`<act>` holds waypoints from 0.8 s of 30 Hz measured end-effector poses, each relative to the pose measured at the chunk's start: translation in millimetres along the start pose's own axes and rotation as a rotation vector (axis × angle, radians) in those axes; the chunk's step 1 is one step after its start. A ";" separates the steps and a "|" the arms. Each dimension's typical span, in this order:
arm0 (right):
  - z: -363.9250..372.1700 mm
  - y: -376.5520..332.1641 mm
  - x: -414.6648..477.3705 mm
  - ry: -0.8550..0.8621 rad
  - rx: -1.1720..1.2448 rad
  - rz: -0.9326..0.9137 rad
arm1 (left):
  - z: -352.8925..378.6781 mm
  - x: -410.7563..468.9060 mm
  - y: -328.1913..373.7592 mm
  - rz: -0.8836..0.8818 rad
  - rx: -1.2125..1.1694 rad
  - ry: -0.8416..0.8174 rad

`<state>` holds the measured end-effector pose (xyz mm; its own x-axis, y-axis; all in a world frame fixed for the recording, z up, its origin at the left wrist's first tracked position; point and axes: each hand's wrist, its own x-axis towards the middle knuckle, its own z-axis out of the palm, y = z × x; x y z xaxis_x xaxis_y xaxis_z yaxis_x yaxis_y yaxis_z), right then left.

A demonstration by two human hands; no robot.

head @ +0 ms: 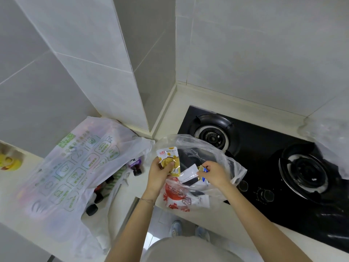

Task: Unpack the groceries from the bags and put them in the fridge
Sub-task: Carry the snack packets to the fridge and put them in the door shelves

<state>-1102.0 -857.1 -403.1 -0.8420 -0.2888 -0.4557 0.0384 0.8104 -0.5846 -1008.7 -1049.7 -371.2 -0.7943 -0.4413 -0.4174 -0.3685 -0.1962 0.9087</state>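
Note:
My left hand point(159, 172) grips a small yellow and white snack packet point(169, 157) above the counter corner. My right hand point(213, 173) pinches a small gold and blue packet point(203, 170) over the mouth of a clear plastic bag point(205, 148), which lies partly on the stove. Inside that bag are a white and black pouch point(188, 173) and a red-printed packet point(175, 193). To the left lies a large white bag with green print point(75, 167), with dark-capped bottles point(92, 208) at its opening. A purple-labelled bottle point(135, 165) lies next to it.
A black two-burner gas stove point(264, 157) fills the counter on the right. Another clear plastic bag point(328, 140) sits at the far right. A yellow item point(9, 161) lies at the left edge. Tiled walls form a corner behind. The floor and my shoes point(188, 229) show below.

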 end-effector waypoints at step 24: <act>-30.0 -16.2 -62.3 -0.232 0.155 -0.421 | 39.5 -145.1 -31.8 0.030 -0.259 0.437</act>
<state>-1066.2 -836.9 -345.1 -0.6601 -0.6947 -0.2857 -0.1848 0.5189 -0.8346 -900.8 -944.8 -339.9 -0.5061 -0.7645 -0.3992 -0.1727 -0.3637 0.9154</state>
